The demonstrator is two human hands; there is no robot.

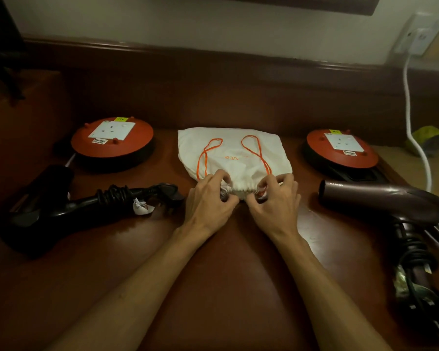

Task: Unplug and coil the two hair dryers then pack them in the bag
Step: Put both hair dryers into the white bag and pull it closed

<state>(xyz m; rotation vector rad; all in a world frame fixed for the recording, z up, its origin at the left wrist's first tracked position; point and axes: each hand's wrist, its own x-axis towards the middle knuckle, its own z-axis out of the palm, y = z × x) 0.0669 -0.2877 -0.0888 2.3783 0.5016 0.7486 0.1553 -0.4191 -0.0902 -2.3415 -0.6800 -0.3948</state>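
Both hands pinch the gathered mouth of the white bag (235, 153), at the centre of the worktop (213, 274): left hand (208, 198) and right hand (276, 200) each have a narrow grip on the fabric. The black dryer (61, 209) lies at 9 o'clock of the bag, the maroon dryer (390, 206) at 3 o'clock, both with coiled cords.

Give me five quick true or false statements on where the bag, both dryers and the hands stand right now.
1. Both hands pinch the gathered mouth of the white bag. True: left hand and right hand grip it.
2. The black hair dryer is already in the bag. False: it lies on the table, left of the bag.
3. The maroon hair dryer has its cord wound round the handle. True.
4. The left extension reel has a plug in its socket. False: the socket is empty.
5. The bag's orange drawstrings hang off the table edge. False: they lie looped on the bag.
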